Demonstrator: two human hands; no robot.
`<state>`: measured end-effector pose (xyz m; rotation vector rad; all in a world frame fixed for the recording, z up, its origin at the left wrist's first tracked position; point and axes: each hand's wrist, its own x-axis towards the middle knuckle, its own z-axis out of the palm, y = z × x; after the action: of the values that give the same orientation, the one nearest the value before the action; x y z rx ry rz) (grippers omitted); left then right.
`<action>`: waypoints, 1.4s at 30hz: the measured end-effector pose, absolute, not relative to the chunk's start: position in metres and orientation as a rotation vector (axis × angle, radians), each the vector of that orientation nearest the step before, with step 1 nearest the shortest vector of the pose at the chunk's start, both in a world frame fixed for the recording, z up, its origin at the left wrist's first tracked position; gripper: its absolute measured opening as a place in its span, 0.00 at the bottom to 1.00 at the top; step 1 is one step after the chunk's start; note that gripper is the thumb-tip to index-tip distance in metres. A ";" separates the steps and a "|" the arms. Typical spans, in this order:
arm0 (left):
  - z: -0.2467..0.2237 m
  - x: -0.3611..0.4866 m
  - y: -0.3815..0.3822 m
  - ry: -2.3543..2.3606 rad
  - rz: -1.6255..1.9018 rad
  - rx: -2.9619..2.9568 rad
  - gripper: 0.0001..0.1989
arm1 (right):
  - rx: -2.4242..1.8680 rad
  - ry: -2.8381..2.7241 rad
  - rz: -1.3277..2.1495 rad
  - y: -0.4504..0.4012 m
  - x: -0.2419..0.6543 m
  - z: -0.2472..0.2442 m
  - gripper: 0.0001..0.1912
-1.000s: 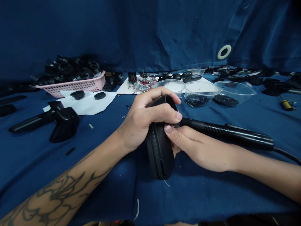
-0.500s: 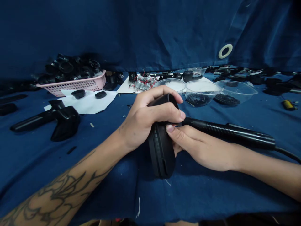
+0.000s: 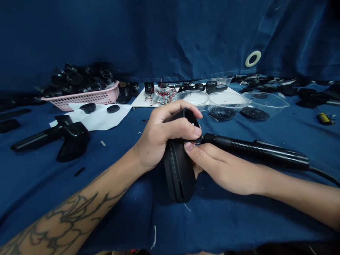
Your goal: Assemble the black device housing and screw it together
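A black plastic housing (image 3: 179,173) with a hollow rounded upper end and a long lower body is held upright before me. My left hand (image 3: 170,127) wraps around its upper part, thumb across the front and index finger over the top. Lower on the right side, my right hand (image 3: 215,164) pinches the housing near the joint between its two parts, thumb in front; its other fingertips are hidden behind. A bit of reddish colour shows by that thumb, too small to name. Just beyond my right hand lies a black corded electric screwdriver (image 3: 268,152).
At the left, a similar black housing (image 3: 73,140) lies near white paper (image 3: 103,122) with round black caps. Behind it stands a pink basket (image 3: 87,99) of black parts. Small wired motors (image 3: 162,95) sit on a white board, beside clear bowls (image 3: 228,102) holding dark small pieces.
The housing and both hands have shifted slightly left, and the housing's hollow top has tilted a little more toward me. Both hands keep their hold.
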<state>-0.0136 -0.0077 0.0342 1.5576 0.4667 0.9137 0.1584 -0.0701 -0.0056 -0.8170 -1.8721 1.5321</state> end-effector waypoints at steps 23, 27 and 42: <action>0.036 -0.013 -0.007 0.481 0.952 1.584 0.15 | -0.825 -1.890 1.529 -0.070 0.159 -0.005 0.40; 0.036 -0.013 -0.007 0.466 0.942 1.589 0.15 | -0.859 -1.888 1.527 -0.071 0.159 -0.005 0.40; 0.041 -0.015 -0.012 0.493 0.939 1.683 0.11 | -0.916 -1.926 1.468 -0.074 0.161 -0.002 0.39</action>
<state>-0.0148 -0.0120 0.0411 1.6830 0.4933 0.9392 0.1613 -0.0741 -0.0017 -0.9159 -1.9261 1.4678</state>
